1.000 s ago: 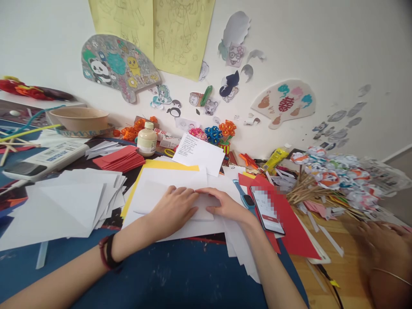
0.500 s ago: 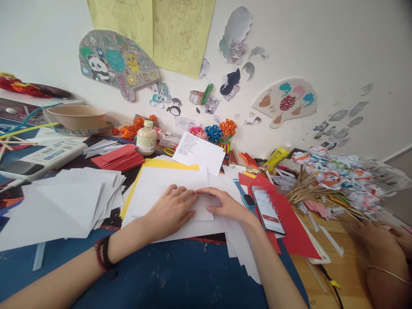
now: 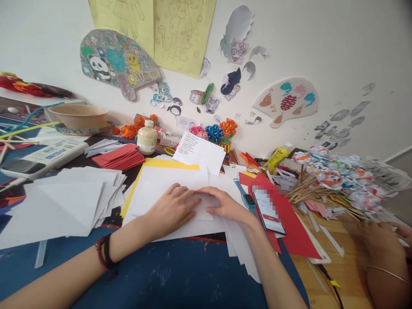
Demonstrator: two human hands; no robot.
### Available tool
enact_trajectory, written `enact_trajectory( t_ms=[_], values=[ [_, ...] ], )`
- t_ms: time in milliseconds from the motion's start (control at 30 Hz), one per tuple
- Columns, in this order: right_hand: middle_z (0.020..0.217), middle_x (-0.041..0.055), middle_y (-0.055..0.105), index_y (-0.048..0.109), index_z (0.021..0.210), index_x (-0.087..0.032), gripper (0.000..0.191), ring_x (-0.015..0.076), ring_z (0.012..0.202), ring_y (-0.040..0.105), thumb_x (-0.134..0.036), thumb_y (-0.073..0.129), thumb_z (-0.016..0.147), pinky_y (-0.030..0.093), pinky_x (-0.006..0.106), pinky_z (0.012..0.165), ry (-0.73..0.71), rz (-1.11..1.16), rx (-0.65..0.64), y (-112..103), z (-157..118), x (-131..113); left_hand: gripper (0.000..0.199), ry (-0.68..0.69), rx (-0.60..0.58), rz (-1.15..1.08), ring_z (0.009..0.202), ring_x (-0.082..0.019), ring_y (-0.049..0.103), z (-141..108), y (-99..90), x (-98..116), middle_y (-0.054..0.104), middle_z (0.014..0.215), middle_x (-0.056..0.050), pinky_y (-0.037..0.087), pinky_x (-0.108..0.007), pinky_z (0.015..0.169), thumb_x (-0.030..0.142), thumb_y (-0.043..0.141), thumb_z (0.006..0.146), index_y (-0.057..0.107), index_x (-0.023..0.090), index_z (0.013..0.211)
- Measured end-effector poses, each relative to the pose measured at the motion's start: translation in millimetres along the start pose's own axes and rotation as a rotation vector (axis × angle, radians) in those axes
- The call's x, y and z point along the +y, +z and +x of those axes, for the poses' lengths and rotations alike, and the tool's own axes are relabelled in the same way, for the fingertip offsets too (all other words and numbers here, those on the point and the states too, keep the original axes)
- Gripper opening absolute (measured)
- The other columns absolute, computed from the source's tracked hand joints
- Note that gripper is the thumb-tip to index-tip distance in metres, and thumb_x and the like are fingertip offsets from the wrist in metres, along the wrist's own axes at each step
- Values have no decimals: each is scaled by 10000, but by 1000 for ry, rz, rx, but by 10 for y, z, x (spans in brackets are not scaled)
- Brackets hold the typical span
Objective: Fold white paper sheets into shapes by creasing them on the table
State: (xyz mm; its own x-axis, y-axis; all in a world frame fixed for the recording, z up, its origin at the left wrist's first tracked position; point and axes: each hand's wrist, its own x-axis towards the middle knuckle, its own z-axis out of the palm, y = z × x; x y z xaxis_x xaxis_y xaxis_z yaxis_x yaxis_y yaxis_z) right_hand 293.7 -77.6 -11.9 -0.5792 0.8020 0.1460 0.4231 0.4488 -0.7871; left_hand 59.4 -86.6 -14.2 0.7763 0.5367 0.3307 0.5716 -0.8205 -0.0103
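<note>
My left hand (image 3: pixel 172 209) lies flat, fingers spread, on a folded white paper (image 3: pixel 203 211) at the middle of the table. My right hand (image 3: pixel 225 205) presses on the same paper from the right, fingertips meeting the left hand's. Under the folded piece lie larger white sheets (image 3: pixel 161 182) and a yellow sheet (image 3: pixel 167 164). A black and red band is on my left wrist. Neither hand lifts the paper.
A phone (image 3: pixel 268 210) and blue watch (image 3: pixel 245 196) lie on red paper (image 3: pixel 298 231) at right. White paper stacks (image 3: pixel 74 197), red papers (image 3: pixel 119 156), a bottle (image 3: pixel 147 138), a bowl (image 3: pixel 79 116). Paper flowers on sticks (image 3: pixel 334 180). Another person's hand (image 3: pixel 383 253) at right.
My hands stay pressed on the folded paper with only slight finger shifts. The other person's hand at right has moved a little.
</note>
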Motion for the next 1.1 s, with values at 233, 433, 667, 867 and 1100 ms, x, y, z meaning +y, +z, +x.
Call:
enact_trajectory(
  t_ms=[233,433,667,867,1100],
  values=[
    [1286,65,589,471,1342,-271,611,239,1204,530,-265,711,780,400,426,1039,29,48,27,33,-13,27,332,182,-14,-64,1189,-224,478,-32,22,41,626,1188,-36,146,-482,1114,219,413,949,521,270,1259],
    [1267,62,611,517,1311,-260,494,238,1214,533,-247,637,832,387,445,1058,41,47,37,19,-19,27,457,151,-65,-146,1148,-248,491,-26,-39,102,574,1252,-24,232,-470,1057,188,488,871,494,344,1301],
    [1278,53,605,553,1279,-256,452,233,1210,539,-226,620,833,400,440,1058,50,73,47,14,-21,32,466,92,-87,-160,1118,-260,495,23,-32,173,545,1267,-25,297,-449,986,175,496,846,522,379,1264],
    [1269,64,611,580,1247,-233,393,222,1193,555,-245,601,854,412,419,1051,37,91,37,12,6,46,387,34,-50,-140,1236,-233,455,15,55,190,538,1342,-61,257,-426,1045,263,328,973,456,244,1338],
    [1222,71,640,569,1257,-225,423,220,1163,576,-144,543,842,428,427,1034,43,120,28,9,-7,13,473,130,-94,-153,1325,-212,390,9,87,158,497,1412,-39,176,-411,1110,191,381,929,381,222,1401]
  ],
)
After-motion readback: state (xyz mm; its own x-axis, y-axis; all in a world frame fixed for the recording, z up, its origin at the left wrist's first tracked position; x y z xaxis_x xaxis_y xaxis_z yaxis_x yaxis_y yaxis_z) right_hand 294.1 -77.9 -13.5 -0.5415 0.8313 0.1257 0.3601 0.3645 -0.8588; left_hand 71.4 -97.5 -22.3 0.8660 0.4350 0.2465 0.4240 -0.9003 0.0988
